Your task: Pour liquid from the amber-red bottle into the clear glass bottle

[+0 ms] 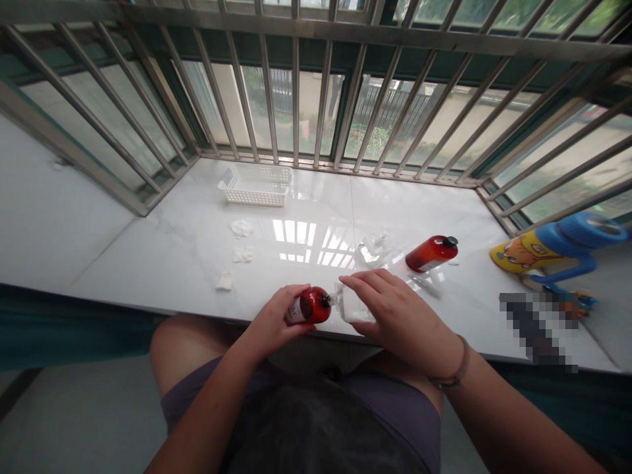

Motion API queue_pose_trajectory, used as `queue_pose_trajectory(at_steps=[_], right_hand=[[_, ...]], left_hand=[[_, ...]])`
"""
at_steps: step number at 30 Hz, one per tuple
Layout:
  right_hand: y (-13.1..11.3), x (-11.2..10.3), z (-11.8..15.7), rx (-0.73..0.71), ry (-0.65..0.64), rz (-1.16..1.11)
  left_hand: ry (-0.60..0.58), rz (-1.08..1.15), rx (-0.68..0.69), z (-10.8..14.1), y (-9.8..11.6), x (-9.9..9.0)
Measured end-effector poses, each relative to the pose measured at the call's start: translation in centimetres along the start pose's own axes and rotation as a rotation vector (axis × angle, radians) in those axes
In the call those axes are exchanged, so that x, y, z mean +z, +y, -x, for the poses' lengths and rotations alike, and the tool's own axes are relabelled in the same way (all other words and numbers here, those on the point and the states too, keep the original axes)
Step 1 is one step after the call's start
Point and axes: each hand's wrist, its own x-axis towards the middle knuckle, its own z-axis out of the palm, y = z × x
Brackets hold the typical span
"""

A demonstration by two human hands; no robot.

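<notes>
From where I stand, the amber bottle [316, 305] is over the near edge of the white surface [172, 263], the left hand's [276, 319] fingers clamped round it. The right hand's [397, 306] fingers grip a clear bottle [353, 307], its neck at the amber one's mouth. Beyond lie crumpled plastic [376, 247] and a second, black-capped amber bottle [428, 255]; left are crumpled tissues [241, 229], a white basket [257, 197] behind; far right, a yellow-and-blue flask [543, 247].

Likely home: bay-window nook with white, glossy surface [162, 257], metal bars [295, 99] across windows [309, 99] on three sides, greenery [557, 20] outside; plastic basket [257, 197], cartoon-print drink bottle [523, 251] on surface.
</notes>
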Motion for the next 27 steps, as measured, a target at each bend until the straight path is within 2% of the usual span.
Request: queue_pose_trajectory(at_steps=[27], right_hand=[[-0.17,-0.43,-0.21,-0.005,-0.002,-0.006]], left_hand=[[0.003,0.001,-0.005,-0.03,0.41,-0.10]])
